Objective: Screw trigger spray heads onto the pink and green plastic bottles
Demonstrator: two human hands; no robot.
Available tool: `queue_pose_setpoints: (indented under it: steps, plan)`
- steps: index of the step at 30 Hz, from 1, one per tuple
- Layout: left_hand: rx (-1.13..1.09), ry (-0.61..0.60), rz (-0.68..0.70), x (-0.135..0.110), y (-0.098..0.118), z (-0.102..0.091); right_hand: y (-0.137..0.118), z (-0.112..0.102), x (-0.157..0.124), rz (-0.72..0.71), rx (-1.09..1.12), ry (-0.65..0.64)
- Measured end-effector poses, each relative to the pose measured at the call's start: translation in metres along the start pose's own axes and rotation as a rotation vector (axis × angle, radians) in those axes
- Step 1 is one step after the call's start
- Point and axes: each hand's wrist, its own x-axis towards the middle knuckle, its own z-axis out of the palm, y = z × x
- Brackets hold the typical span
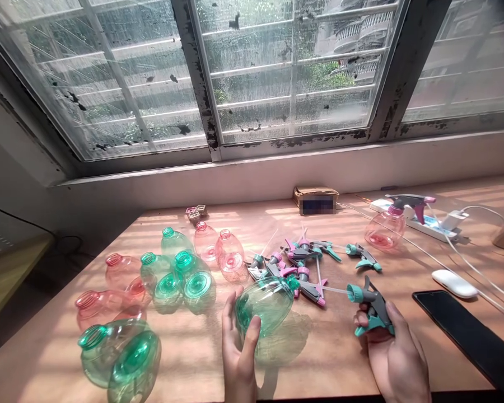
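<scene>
My left hand is wrapped round the base of a clear green bottle, which is tilted with its threaded neck pointing right. In my right hand is a grey and teal spray trigger head, gripped by its body. Its thin dip tube points left, its end near the bottle's neck; whether the tip has entered the neck I cannot tell. Behind the bottle lies a pile of grey, pink and teal spray heads. One more teal spray head lies apart, to the right of that pile.
Several green and pink bottles without heads lie at left. An assembled pink spray bottle stands at back right, beside a power strip with cables. A white mouse, black phone and cardboard box are also on the table.
</scene>
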Motion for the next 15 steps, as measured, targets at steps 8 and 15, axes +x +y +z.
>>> queue_pose_setpoints:
  steps: [8, 15]
  plan:
    - [0.069, 0.012, -0.018, 0.000, 0.001, -0.004, 0.001, -0.001, -0.001, 0.017, -0.030, -0.052]
    - [0.181, -0.020, 0.003, 0.000, 0.000, -0.003, 0.010, 0.000, -0.013, 0.094, -0.394, -0.328]
